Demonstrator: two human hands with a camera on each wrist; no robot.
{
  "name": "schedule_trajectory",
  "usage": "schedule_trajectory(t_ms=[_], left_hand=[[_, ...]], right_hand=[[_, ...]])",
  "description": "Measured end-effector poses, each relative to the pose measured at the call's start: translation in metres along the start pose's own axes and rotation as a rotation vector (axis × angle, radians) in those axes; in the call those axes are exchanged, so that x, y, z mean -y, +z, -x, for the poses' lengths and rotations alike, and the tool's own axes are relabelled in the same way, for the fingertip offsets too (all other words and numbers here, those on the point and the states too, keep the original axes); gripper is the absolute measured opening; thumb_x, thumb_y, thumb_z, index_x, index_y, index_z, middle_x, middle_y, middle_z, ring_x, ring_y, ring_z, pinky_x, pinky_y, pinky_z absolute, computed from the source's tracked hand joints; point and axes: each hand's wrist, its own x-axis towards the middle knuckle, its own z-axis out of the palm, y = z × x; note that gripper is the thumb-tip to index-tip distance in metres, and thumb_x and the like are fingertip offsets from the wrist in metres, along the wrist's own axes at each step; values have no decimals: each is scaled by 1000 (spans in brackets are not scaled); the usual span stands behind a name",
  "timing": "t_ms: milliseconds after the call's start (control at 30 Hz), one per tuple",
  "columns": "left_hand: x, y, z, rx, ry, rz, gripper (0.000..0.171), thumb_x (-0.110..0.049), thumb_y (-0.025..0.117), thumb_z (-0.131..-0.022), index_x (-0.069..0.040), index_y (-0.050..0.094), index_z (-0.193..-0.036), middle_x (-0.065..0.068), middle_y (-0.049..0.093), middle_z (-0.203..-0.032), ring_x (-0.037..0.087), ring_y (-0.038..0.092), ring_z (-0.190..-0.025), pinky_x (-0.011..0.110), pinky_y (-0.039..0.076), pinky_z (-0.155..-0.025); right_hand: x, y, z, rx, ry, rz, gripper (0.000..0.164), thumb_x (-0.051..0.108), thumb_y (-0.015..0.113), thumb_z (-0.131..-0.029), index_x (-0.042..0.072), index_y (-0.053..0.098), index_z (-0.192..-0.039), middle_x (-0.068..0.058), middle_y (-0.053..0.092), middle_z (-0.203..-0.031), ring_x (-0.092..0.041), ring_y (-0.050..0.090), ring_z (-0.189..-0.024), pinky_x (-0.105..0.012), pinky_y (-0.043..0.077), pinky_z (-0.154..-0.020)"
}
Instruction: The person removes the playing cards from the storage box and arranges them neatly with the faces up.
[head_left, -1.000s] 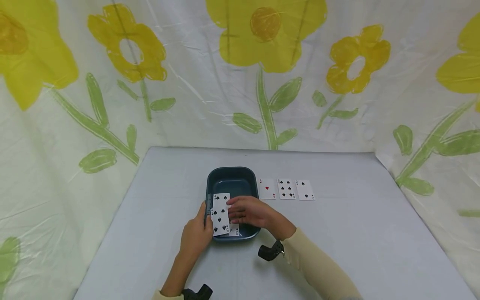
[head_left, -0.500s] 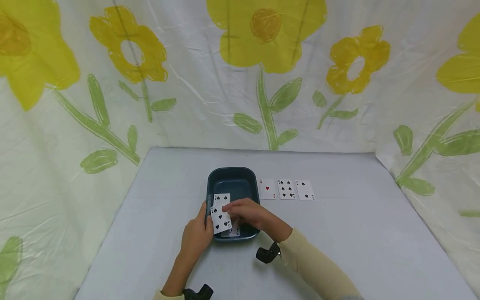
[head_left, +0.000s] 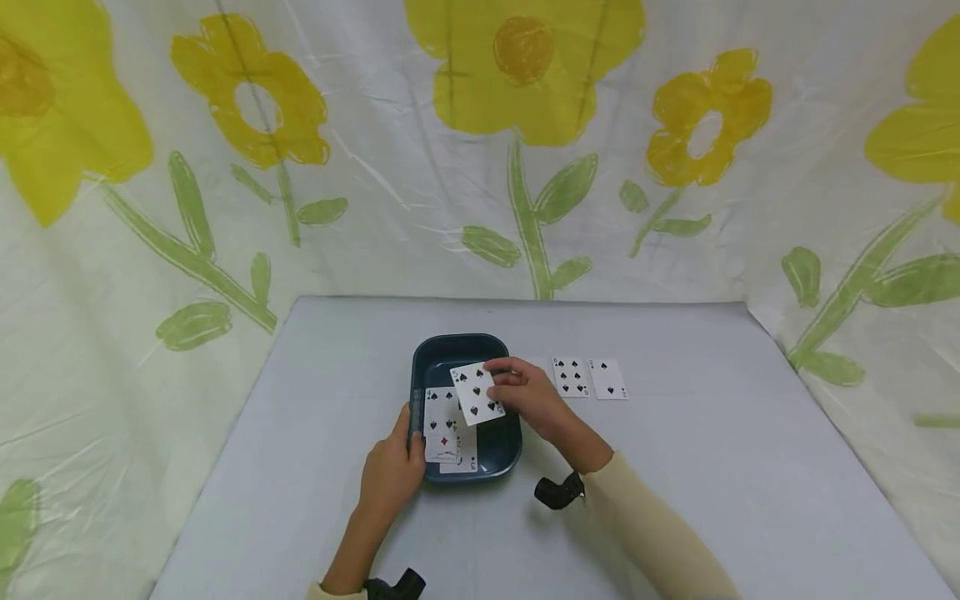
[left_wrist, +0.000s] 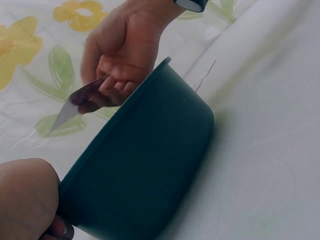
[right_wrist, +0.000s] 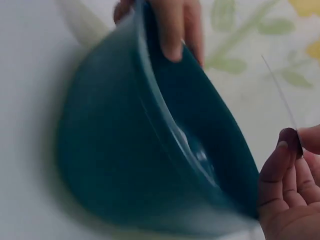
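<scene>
My left hand (head_left: 392, 471) grips the left rim of a dark teal plastic tub (head_left: 514, 454). In the right wrist view, the thumb of that hand hooks over the rim into the tub. Above the tub, my right hand (head_left: 528, 396) pinches a five of spades playing card (head_left: 476, 392) by its right edge, tilted and face up in the head view. Lower in the tub lie several face-up cards: a spade card (head_left: 441, 408), one showing a red diamond (head_left: 442, 448) overlapping it, and another (head_left: 468, 462) partly covered.
Right of the tub, a six of spades (head_left: 571, 377) and a two of spades (head_left: 608, 380) lie face up in a row on the white tabletop (head_left: 712, 442). A flowered white curtain (head_left: 390, 225) stands behind and at the sides.
My right hand has picked up the five of spades from the tub and moved up and right with it, uncovering the diamond card. It now hides the ace of hearts. The left hand stays.
</scene>
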Motion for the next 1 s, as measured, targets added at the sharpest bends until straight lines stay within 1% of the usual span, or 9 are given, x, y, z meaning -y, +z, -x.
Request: schedule_trajectory(t_ms=[67, 167, 300, 400, 533, 667, 800, 933, 1000], left_hand=[[0, 0, 0, 2, -2, 0, 53, -11, 55, -99, 7, 42, -148, 21, 72, -96, 17, 50, -59, 32, 39, -54], [0, -1, 0, 7, -11, 2, 54, -11, 55, -99, 7, 41, -148, 21, 72, -98, 18, 51, -60, 32, 39, -55], [0, -2, 0, 8, -26, -2, 54, -11, 55, -100, 6, 40, -149, 21, 72, -99, 18, 51, -61, 32, 39, -56], [-1, -2, 0, 12, -26, -2, 54, -12, 54, -100, 7, 39, -149, 22, 71, -101, 17, 51, -61, 31, 39, -56], [-1, 0, 0, 19, -24, 2, 55, -13, 54, -100, 8, 39, -149, 22, 71, -103, 17, 51, -61, 31, 39, -56], [0, 0, 1, 13, -25, 7, 55, -11, 54, -100, 7, 39, -149, 21, 71, -103, 16, 51, -60, 30, 39, -55], [0, 0, 1, 11, -20, 13, 55, -11, 54, -100, 7, 39, -149, 21, 72, -103, 16, 51, -59, 30, 39, -54], [-1, -1, 1, 10, -16, 12, 55, -11, 54, -100, 7, 39, -149, 20, 72, -101, 15, 51, -58, 29, 39, -52], [0, -1, 1, 10, -17, 9, 54, -12, 54, -100, 7, 39, -149, 20, 72, -101, 15, 51, -58, 29, 39, -52]], right_hand=[[2, -16, 0, -48, 18, -32, 48, 1, 65, -91, 5, 56, -138, -16, 68, -115, -20, 64, -94, -30, 51, -80], [1, -42, -2, -126, 59, -71, 49, 2, 61, -95, 2, 50, -143, -18, 63, -126, -18, 62, -98, -27, 51, -81], [-4, -78, -6, -240, 107, -78, 46, 7, 58, -98, -3, 49, -142, -21, 52, -139, -18, 58, -106, -26, 50, -82], [-10, -105, -6, -351, 138, -80, 46, 8, 57, -100, -4, 48, -143, -21, 47, -144, -21, 54, -115, -27, 48, -87], [-14, -135, -3, -499, 187, -77, 47, 8, 55, -100, -2, 47, -146, -19, 42, -150, -25, 47, -126, -34, 43, -98], [-20, -157, 0, -581, 232, -78, 48, 8, 55, -101, 0, 47, -147, -17, 38, -154, -26, 43, -131, -39, 38, -106], [-28, -174, 3, -641, 248, -50, 47, 7, 55, -100, 0, 48, -146, -17, 39, -154, -26, 43, -131, -38, 40, -105], [-34, -188, 7, -723, 240, 56, 45, 7, 56, -98, -1, 53, -142, -17, 45, -148, -23, 46, -125, -32, 42, -97], [-35, -193, 9, -746, 237, 117, 45, 7, 56, -97, -1, 54, -141, -19, 46, -146, -24, 47, -124, -33, 43, -95]])
